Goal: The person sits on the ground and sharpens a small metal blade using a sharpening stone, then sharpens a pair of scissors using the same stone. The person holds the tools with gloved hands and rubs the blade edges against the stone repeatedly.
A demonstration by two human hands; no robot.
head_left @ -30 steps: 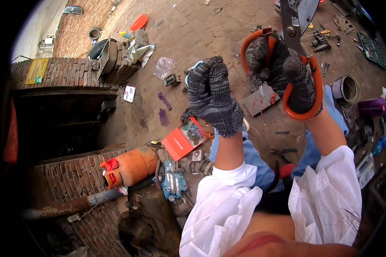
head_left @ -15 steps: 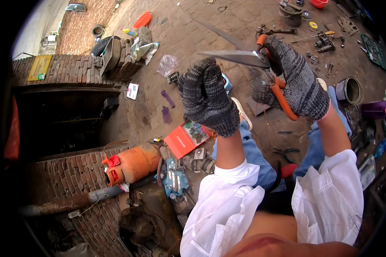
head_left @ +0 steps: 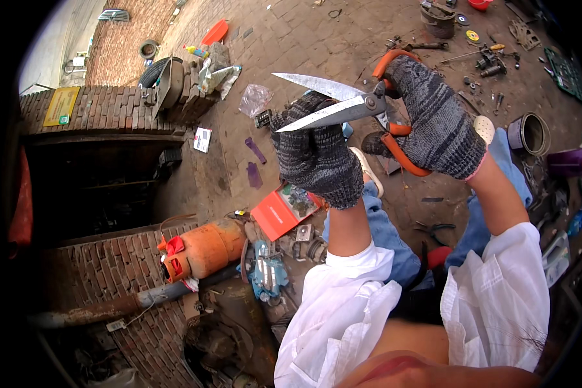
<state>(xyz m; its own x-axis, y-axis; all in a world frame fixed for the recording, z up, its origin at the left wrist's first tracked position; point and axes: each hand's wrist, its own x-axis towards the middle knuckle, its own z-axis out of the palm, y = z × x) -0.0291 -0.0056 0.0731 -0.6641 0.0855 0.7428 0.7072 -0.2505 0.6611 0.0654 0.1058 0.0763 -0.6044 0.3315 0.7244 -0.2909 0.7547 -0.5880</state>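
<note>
My right hand (head_left: pixel 436 119), in a dark grey knitted glove, grips a large pair of scissors (head_left: pixel 368 103) by its orange loop handles. Its two steel blades are spread apart and point left. They pass over the fingers of my left hand (head_left: pixel 320 161), which wears the same kind of glove. The left fingers are bent and pressed together behind the lower blade. Whatever they may hold is hidden. Whether the blade touches the glove, I cannot tell.
Under my hands lies a brick-paved floor. An orange gas cylinder (head_left: pixel 210 249), a red box (head_left: pixel 277 213) and a clear plastic bag (head_left: pixel 255 99) are to the left. Pliers (head_left: pixel 434 227), an open tin (head_left: pixel 529 135), a bucket (head_left: pixel 438 22) and a green tool case (head_left: pixel 566 76) are to the right.
The scissors have swung down and left, from above my left hand to across its fingers. Their blades have turned flat toward view and are spread wider. My right hand shifted slightly left.
</note>
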